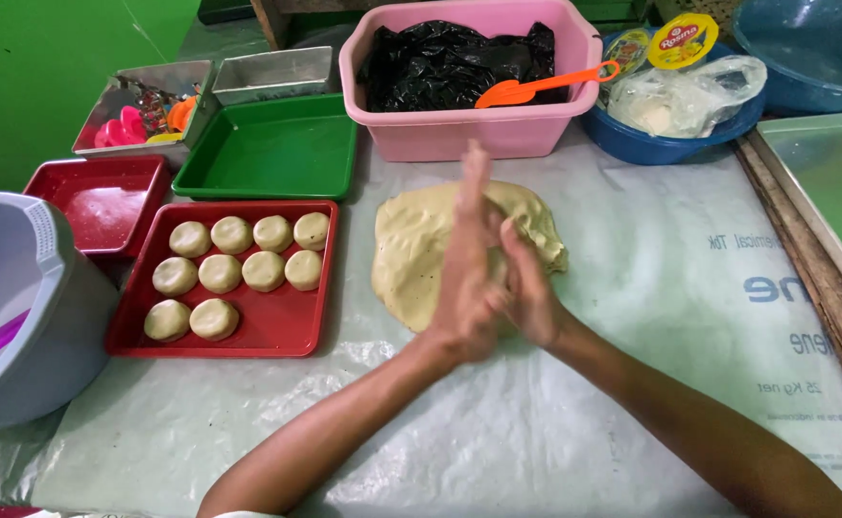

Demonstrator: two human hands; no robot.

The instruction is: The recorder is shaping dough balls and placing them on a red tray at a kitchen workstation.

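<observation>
hands (493, 278) pressed palm to palm | anything held hidden | dough slab (421, 249) partly covered

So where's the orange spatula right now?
The orange spatula lies at the top of the head view, across the pink tub's right rim, on black plastic.

Bright, even light falls from above. Soft glare sheens the wrinkled translucent plastic sheet (632, 317) covering the surface and the glossy red rectangular tray (277, 321). Shadows are faint. Focus is sharp; edges bow slightly.
</observation>
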